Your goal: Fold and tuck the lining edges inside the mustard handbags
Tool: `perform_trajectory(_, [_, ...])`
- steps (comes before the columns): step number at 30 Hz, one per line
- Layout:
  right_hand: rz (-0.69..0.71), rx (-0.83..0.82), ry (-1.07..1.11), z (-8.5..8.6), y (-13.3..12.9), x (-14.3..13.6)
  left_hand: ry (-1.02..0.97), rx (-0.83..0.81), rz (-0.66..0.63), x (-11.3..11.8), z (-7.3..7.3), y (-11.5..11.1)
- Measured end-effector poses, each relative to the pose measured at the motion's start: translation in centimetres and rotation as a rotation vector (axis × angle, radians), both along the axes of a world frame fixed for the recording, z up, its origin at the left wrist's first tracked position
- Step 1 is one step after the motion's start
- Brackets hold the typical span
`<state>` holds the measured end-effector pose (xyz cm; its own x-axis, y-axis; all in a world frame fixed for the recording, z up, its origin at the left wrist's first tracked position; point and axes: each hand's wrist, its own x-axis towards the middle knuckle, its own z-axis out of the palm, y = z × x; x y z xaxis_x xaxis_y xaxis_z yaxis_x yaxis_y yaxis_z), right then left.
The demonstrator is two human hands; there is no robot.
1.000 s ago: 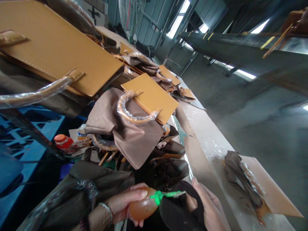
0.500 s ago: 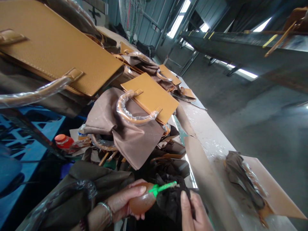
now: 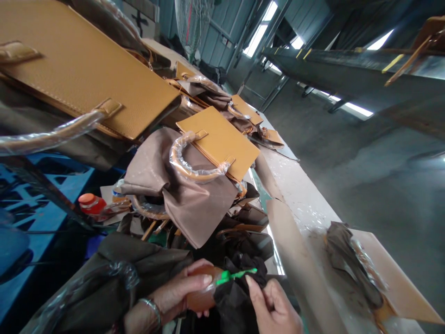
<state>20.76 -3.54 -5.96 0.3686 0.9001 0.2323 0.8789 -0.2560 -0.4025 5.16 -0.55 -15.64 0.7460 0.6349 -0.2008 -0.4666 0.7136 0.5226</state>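
Note:
My left hand (image 3: 181, 287) is wrapped round a squeeze bottle (image 3: 200, 299) of amber colour, tilted on its side. Its green nozzle (image 3: 225, 277) points right, partly covered by black cloth (image 3: 231, 297). Thumb and fingers of my right hand (image 3: 273, 301) pinch that cloth against the nozzle near its tip. Just beyond my hands lies a brown fabric bag (image 3: 194, 204) with a tan leather panel (image 3: 222, 141) and a plastic-wrapped handle (image 3: 181, 162). Dark fabric (image 3: 139, 264) with another wrapped handle is beside my left forearm.
A large tan bag (image 3: 86, 69) is at upper left above a blue plastic crate (image 3: 62, 176). A bottle with an orange cap (image 3: 91, 204) stands near it. More bags lie along the pale worktable (image 3: 306, 195), one bag (image 3: 385, 273) at its right edge.
My right hand has brought the black cloth up and left over the green nozzle, covering part of it. My left hand keeps hold of the bottle in nearly the same place.

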Motion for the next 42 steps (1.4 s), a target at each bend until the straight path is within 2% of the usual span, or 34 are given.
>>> perform_trajectory(3, [-0.010, 0.077, -0.170, 0.0, 0.4, 0.0, 0.002, 0.006, -0.004, 0.0, -0.1, 0.1])
perform_trajectory(7, [0.004, 0.182, -0.276, 0.4, 1.1, 0.7, -0.006, 0.016, -0.020, -0.1, -0.1, 0.1])
perform_trajectory(9, [0.164, 0.234, -0.287, 0.3, 1.3, 1.2, -0.011, 0.014, -0.027, -0.1, -0.1, 0.1])
perform_trajectory(11, [0.346, 0.259, -0.199, -0.1, 1.3, 1.3, -0.012, 0.013, -0.030, -0.1, -0.1, 0.1])
perform_trajectory(13, [0.408, 0.243, -0.048, -0.6, 1.1, 1.2, -0.011, 0.012, -0.024, 0.0, 0.0, 0.0])
perform_trajectory(17, [0.313, 0.248, 0.139, -1.3, 0.8, 0.2, 0.016, 0.025, 0.013, 0.1, 0.0, -0.1])
perform_trajectory(21, [0.251, 0.258, 0.283, -1.1, 0.7, -0.8, 0.035, 0.034, 0.053, 0.2, 0.1, -0.1])
perform_trajectory(27, [0.030, 0.268, 0.526, -0.8, 0.4, -2.6, 0.019, -0.003, 0.111, 0.2, -0.3, -0.1])
perform_trajectory(33, [0.021, 0.256, 0.693, -0.9, 0.4, -3.5, -0.059, -0.061, 0.104, 0.3, -0.5, -0.1])
perform_trajectory(37, [0.018, 0.234, 0.868, -1.5, 0.4, -3.2, -0.108, -0.117, 0.060, 0.2, -0.5, -0.2])
perform_trajectory(40, [-0.043, 0.225, 1.026, -2.3, 0.1, -2.8, -0.086, -0.144, 0.026, 0.1, -0.7, -0.3])
perform_trajectory(42, [-0.122, 0.185, 1.183, -2.8, -0.1, -2.6, -0.062, -0.141, 0.054, 0.0, -0.9, -0.2])
